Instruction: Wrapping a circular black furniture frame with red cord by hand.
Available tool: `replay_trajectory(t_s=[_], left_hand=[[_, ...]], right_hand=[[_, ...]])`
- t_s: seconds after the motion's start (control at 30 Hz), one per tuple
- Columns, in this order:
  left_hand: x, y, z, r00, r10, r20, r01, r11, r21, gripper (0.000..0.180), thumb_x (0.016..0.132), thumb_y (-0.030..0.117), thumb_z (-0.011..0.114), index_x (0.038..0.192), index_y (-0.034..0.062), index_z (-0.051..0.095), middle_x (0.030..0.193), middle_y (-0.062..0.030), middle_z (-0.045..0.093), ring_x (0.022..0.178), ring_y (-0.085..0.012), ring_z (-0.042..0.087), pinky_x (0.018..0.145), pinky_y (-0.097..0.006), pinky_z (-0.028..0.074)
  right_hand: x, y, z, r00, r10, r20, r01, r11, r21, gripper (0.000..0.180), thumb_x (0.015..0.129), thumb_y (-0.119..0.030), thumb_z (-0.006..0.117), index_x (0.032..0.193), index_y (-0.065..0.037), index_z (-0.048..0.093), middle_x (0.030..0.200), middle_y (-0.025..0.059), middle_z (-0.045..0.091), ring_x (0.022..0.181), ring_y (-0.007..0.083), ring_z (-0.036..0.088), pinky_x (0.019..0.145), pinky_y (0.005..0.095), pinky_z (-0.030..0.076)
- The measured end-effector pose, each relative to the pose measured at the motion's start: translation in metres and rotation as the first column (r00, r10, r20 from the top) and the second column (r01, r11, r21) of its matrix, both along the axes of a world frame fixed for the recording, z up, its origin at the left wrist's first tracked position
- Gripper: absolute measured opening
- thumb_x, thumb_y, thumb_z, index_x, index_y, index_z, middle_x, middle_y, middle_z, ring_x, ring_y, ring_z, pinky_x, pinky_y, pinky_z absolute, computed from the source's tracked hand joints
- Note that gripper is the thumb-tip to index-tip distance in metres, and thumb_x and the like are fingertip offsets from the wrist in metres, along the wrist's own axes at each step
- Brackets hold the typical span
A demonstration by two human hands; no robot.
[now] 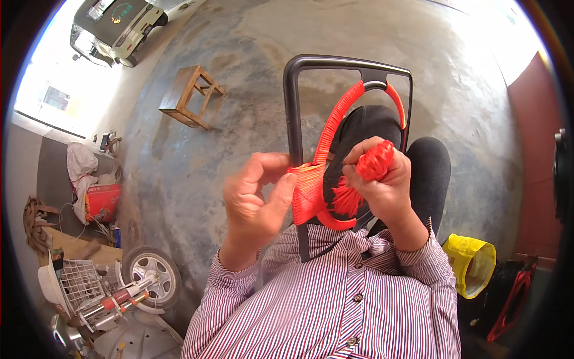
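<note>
A black metal frame (293,113) with rounded corners leans over my lap. Inside it is a ring (332,128) wound in red-orange cord, with a dark bare patch at the top. A broad red cord wrapping (306,194) binds the ring to the frame's left bar. At that wrapping's left edge, my left hand (257,194) is closed, thumb and index finger on the wrapped bar; its other fingertips are partly hidden. My right hand (382,182) grips a bundle of red cord (375,160) over the ring's right side. Loose red strands (347,197) hang below that fist.
A wooden stool (190,96) stands on the concrete floor ahead left. At left lie a wheel (151,276), a white wire basket (81,280) and a red box (103,202). A yellow bag (471,263) sits at my right. A three-wheeled vehicle (116,30) is parked far left.
</note>
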State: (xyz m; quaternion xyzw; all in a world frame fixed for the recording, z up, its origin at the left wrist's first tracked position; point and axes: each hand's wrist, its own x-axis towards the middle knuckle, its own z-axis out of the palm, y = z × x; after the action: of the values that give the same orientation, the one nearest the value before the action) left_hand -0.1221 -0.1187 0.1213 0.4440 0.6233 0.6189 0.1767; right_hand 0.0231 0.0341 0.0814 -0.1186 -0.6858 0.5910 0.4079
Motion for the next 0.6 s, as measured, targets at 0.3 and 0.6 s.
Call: replay_trajectory(t_s=[0.3,0.6], left_hand=[[-0.001,0.001,-0.004,1.000,-0.025,0.015,0.024,0.999,0.044,0.015,0.089,-0.004,0.063,0.103,-0.0065,0.062,0.098,-0.0106,0.070,0.089,-0.0135,0.068,0.082,-0.026,0.053],[0.003,0.001,0.000,1.000,-0.001,-0.025,0.001,1.000,0.007,0.016,0.089,-0.001,0.064,0.103,-0.0072,0.062,0.095,-0.0112,0.071,0.086,-0.0138,0.069,0.079,-0.026,0.054]], right_hand=[[-0.005,-0.005,0.007,0.999,0.034,-0.029,-0.029,0.988,0.149,0.018,0.072,0.001,0.072,0.089,-0.002,0.065,0.080,0.0058,0.069,0.070,0.0132,0.067,0.066,0.0270,0.054],[-0.023,-0.007,0.014,0.992,-0.102,-0.068,0.123,0.812,0.571,0.027,0.061,-0.002,0.076,0.086,-0.004,0.065,0.076,0.0089,0.068,0.064,0.0242,0.067,0.059,0.0313,0.053]])
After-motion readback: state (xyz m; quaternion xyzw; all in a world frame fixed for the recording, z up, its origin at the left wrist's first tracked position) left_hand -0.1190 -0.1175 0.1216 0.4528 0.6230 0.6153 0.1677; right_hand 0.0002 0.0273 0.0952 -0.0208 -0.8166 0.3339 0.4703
